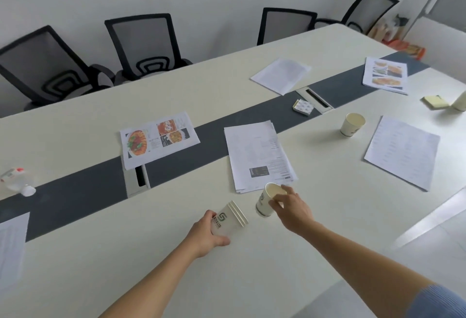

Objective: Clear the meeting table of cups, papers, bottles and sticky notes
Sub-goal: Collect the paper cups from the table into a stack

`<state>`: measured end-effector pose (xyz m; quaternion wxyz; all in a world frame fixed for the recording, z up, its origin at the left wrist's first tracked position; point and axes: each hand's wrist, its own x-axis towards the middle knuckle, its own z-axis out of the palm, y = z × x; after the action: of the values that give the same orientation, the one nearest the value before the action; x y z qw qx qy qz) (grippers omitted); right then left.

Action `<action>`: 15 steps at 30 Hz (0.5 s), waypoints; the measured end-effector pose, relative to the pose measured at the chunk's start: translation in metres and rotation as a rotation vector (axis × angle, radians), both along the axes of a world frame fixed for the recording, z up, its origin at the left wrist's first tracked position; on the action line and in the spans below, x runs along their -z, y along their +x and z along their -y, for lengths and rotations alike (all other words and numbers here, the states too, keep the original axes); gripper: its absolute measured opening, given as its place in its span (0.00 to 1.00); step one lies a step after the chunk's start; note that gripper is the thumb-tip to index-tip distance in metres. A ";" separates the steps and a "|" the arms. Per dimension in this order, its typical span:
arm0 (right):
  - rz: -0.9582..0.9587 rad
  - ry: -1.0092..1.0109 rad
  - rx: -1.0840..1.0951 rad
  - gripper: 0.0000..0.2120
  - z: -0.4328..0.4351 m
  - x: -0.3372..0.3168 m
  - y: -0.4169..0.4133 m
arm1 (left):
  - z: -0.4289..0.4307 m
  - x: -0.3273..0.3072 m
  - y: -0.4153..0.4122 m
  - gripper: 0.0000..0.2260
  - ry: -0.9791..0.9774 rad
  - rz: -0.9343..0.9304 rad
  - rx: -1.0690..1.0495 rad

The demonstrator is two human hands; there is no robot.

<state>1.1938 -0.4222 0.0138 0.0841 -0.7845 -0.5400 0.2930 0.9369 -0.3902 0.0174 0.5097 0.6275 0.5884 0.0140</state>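
Observation:
My left hand (205, 233) grips a stack of nested paper cups (230, 219), tilted with the rims pointing right. My right hand (291, 208) pinches the rim of a single paper cup (264, 201) close to the stack, just below a pile of printed papers (257, 153). Another paper cup (351, 124) stands further right. A colour food printout (158, 138) lies across the dark centre strip. More sheets lie at the right (402, 151), far centre (281, 75) and far right (385, 75). Yellow sticky notes (435, 102) sit at the right edge. A plastic bottle (16, 179) lies at the left.
The long white table (252, 267) has a dark centre strip with two cable hatches (137, 179). A small patterned pack (302, 107) lies on the strip. A partly visible cup (460, 102) stands beside the sticky notes. A sheet (11, 244) lies at the left edge. Black mesh chairs (148, 45) line the far side.

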 end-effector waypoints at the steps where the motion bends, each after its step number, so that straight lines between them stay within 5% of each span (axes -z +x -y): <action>1: -0.046 0.047 0.014 0.13 0.000 -0.005 0.009 | 0.003 -0.002 0.012 0.26 0.008 0.000 -0.012; 5: -0.226 0.181 -0.008 0.12 0.009 -0.026 0.061 | 0.029 -0.006 0.084 0.27 0.017 0.004 -0.043; 15: -0.465 0.092 0.005 0.26 0.050 -0.049 0.183 | 0.055 -0.028 0.227 0.26 0.084 0.051 0.001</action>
<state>1.3764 -0.4719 0.0627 0.2426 -0.6927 -0.5171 0.4405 1.1640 -0.4453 0.0451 0.4979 0.6481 0.5736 0.0543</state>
